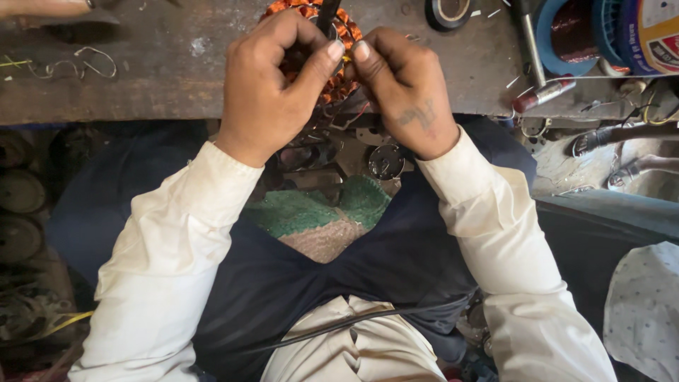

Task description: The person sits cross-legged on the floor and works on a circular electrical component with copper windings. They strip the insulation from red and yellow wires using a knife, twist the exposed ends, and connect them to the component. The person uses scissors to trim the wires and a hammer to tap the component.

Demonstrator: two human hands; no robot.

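A round motor stator with orange copper windings [344, 30] lies on the worn wooden bench [163, 78] at the top centre, mostly hidden by my hands. My left hand [272, 85] curls over its left side, thumb pressed toward the middle. My right hand [403, 92] covers its right side, fingertips meeting the left thumb. A dark rod-like tool [327, 14] rises between them; which hand grips it is unclear. Both hands are closed on the winding.
A roll of black tape [447, 10] lies at the top, a hammer-like tool [534, 56] and blue wire spools [566, 35] at the top right. Bent wire scraps [78, 65] lie at the left. Another person's hand [42, 8] is at the top left. Metal parts lie below.
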